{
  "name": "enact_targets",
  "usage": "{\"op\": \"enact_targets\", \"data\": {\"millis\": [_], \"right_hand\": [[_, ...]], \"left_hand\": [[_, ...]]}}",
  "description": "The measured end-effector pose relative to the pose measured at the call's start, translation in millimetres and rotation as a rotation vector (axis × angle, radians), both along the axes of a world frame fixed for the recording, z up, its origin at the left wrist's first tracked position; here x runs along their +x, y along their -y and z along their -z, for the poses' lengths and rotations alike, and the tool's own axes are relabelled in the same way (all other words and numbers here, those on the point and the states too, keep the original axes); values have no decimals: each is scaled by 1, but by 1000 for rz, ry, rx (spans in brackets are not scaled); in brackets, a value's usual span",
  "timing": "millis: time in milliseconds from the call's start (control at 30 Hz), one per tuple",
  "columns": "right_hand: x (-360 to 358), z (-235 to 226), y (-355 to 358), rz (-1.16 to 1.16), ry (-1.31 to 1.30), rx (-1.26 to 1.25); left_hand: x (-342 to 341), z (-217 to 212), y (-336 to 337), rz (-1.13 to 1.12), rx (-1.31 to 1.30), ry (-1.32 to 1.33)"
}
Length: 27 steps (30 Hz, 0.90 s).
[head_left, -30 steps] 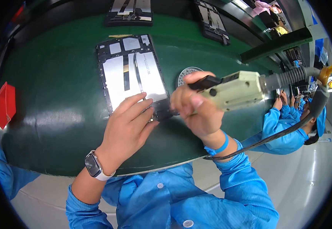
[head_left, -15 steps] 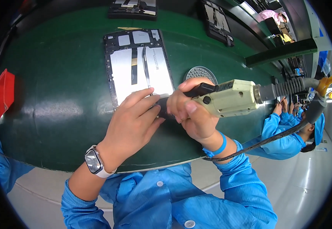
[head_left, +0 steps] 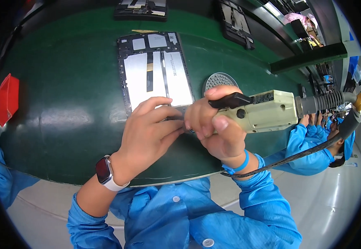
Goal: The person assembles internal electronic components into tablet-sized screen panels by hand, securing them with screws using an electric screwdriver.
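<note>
My right hand (head_left: 220,124) is wrapped round a cream electric screwdriver (head_left: 271,110) with a black lever, held almost level. Its working tip is hidden behind my fingers. Beyond my hands lies an opened tablet (head_left: 134,79), with silver-white panels in a black frame and dark strips running lengthwise. My left hand (head_left: 147,133) is at the tablet's near end, its index finger stretched toward the panel. The other left fingers are pressed together beside my right fingers, closed on something I cannot make out.
A round grey dimpled dish (head_left: 220,79) stands right of the tablet. At far left is a red tray (head_left: 8,99). More opened devices (head_left: 141,9) (head_left: 235,24) lie at the back. A dark cable (head_left: 296,157) hangs over my right forearm. Co-workers (head_left: 313,149) sit to the right.
Both hands and the screwdriver have shifted slightly right. My left fingertips have drawn closer to my right fingers. The dark strip that looked curved on the panel now looks straight.
</note>
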State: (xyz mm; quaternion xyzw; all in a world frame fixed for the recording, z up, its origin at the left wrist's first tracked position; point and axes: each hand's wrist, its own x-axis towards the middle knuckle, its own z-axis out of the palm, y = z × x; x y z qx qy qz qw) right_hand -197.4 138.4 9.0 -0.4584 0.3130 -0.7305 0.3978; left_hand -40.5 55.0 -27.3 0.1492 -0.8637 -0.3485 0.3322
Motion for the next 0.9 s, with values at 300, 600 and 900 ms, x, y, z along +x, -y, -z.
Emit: {"op": "enact_targets", "data": {"millis": [300, 600, 900], "right_hand": [[2, -2, -2, -1, -7, -12], [1, 1, 0, -3, -7, -44], [2, 1, 1, 5, -36, -26]], "left_hand": [[-1, 1, -2, -20, 61, 13], [-2, 1, -2, -21, 37, 13], [-2, -2, -1, -17, 83, 42]]}}
